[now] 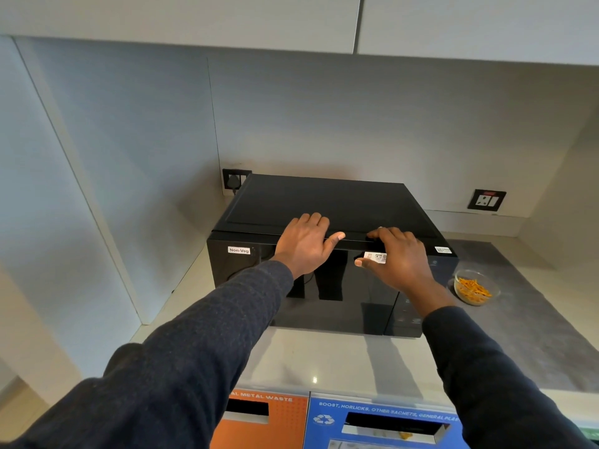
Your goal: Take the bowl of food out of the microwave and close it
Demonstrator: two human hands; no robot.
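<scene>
A black microwave (324, 202) stands on the counter with its glossy door (324, 303) shut flush. My left hand (304, 244) lies flat on the top front edge, fingers over the top and thumb along the seam. My right hand (398, 257) rests at the door's upper edge with its fingers on the top and its thumb against the door front by a white sticker (376, 257). A clear glass bowl of orange food (474, 288) sits on the counter to the right of the microwave, apart from both hands.
The counter (324, 358) runs in front of the microwave, with a grey mat (518, 319) under the bowl. Wall sockets (486, 200) sit behind. Orange and blue waste bin fronts (265, 422) are below the counter edge. Cabinets hang overhead.
</scene>
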